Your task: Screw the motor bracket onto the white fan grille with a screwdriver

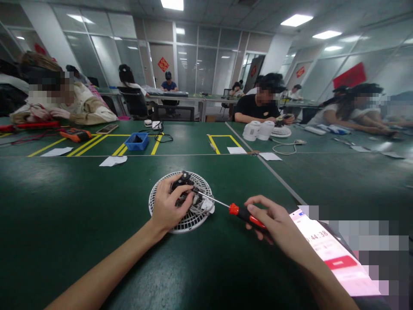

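Note:
A round white fan grille (pixel 190 226) lies on the green table in front of me, with a dark motor assembly (pixel 184 178) and wires on it. My left hand (pixel 171 200) rests over the grille's left side, its fingers curled around the motor assembly. From the right, my right hand (pixel 266 215) grips a screwdriver (pixel 234 209) by its red and black handle. The shaft points left, and its tip meets the assembly near my left fingertips. Exactly what the tip touches is too small to tell.
A lit phone (pixel 335 254) lies right of my right forearm. Farther off are a blue bin (pixel 137 141), paper slips (pixel 112 161), white cylindrical parts (pixel 251 130) and an orange multimeter (pixel 76 134). Co-workers sit across the table, one in a black shirt (pixel 254 107) beside another white grille (pixel 281 132).

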Demonstrator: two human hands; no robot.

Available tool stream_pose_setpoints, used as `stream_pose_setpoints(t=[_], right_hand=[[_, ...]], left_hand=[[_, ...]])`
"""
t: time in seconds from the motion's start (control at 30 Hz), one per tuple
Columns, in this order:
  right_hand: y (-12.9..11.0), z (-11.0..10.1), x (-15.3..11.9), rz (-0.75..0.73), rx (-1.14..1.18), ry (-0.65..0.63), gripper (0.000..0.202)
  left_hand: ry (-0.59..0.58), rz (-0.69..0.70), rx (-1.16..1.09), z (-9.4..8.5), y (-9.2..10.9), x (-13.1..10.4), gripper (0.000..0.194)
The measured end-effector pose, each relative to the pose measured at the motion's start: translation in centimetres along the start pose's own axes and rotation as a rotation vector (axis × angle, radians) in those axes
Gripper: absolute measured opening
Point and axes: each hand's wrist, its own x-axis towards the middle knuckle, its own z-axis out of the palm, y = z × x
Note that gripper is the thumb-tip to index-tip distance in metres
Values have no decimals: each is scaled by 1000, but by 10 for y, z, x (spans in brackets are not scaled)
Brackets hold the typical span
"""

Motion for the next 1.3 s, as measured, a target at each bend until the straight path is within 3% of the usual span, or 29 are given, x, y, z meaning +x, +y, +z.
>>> stream_pose_setpoints(t=[0.13, 0.3, 0.47, 1.3], right_hand=[[-3, 1, -6, 5, -45, -84, 46], [-5, 3, -12, -135, -178, 51, 40], [-8, 3, -11, -159, -182, 23, 21], [-2, 1, -7, -241, -226, 41, 20]], left_hand=[[-9, -4, -2, 0, 0, 0, 15], [-7, -17, -9, 0, 0, 0, 12], [-5, -24, -15, 0, -1, -1, 11], [-4, -30, -24, 0, 0, 0, 11]])
